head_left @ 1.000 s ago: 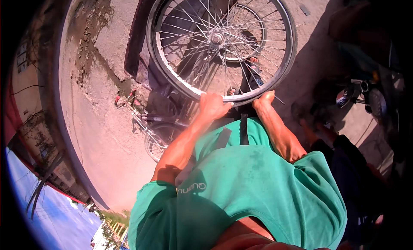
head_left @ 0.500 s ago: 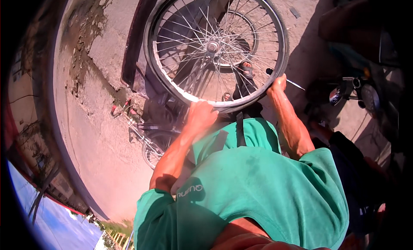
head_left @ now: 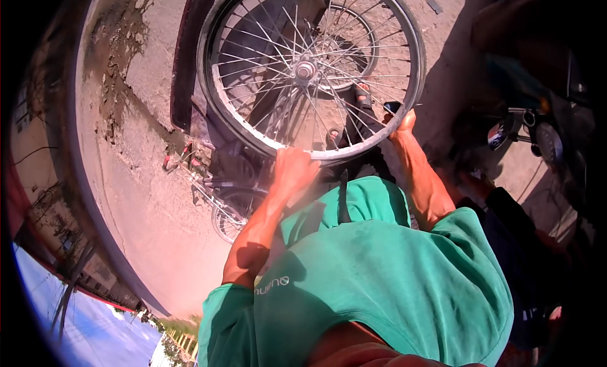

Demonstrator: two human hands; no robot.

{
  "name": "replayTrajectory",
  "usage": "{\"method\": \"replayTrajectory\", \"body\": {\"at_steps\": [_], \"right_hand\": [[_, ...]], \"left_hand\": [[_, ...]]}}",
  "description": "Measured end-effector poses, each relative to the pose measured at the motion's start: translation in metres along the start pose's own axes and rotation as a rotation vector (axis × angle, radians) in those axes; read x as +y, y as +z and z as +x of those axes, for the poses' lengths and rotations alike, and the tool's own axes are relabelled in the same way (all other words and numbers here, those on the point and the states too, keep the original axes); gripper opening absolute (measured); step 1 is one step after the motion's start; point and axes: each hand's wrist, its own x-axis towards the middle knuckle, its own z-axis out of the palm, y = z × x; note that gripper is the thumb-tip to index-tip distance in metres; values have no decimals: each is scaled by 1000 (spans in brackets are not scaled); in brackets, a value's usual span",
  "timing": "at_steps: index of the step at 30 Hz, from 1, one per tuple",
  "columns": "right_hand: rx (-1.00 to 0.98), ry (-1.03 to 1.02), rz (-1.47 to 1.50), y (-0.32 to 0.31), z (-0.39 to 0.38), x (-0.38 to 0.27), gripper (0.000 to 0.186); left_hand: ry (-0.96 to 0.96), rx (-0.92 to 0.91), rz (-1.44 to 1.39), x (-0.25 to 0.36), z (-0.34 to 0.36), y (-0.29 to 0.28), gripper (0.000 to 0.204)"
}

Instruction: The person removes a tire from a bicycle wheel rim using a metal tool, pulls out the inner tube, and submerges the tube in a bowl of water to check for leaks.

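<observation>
In the head view, a bicycle wheel (head_left: pixel 305 70) with a pale rim, many spokes and a dark tyre fills the upper middle. My left hand (head_left: pixel 294 168) is closed on its lower rim, knuckles upward. My right hand (head_left: pixel 402 127) is closed around the lower right of the rim and tyre, along with a black-handled tool (head_left: pixel 392 108); the tool's far end is hard to make out. Through the spokes appear another, smaller wheel ring (head_left: pixel 373 38) and my sandalled feet (head_left: pixel 363 98).
A dark metal bar (head_left: pixel 186 63) lies left of the wheel on cracked concrete (head_left: pixel 126 196). A bicycle (head_left: pixel 231 212) is below left. At the right, in shadow, are another person's dark-clothed leg (head_left: pixel 506 212) and a chrome vehicle part (head_left: pixel 528 136).
My right hand has moved up along the rim to the right. The wheel has shifted slightly left, and the thin tool beside my right hand has changed its angle.
</observation>
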Motion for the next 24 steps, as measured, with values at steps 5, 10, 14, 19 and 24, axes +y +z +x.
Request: {"method": "replayTrajectory", "body": {"at_steps": [5,10,14,19,24], "right_hand": [[64,-33,108,0,-16,4,35],[169,34,207,41,-94,-28,21],[181,68,189,35,-105,-33,21],[149,67,145,8,-83,-5,25],[186,57,198,4,-81,21,27]], "left_hand": [[-50,23,65,19,4,14,42],[-34,166,-61,21,-12,23,42],[31,140,-104,19,-27,12,37],[-23,54,62,21,-21,9,43],[-145,1,60,45,-10,34,54]]}}
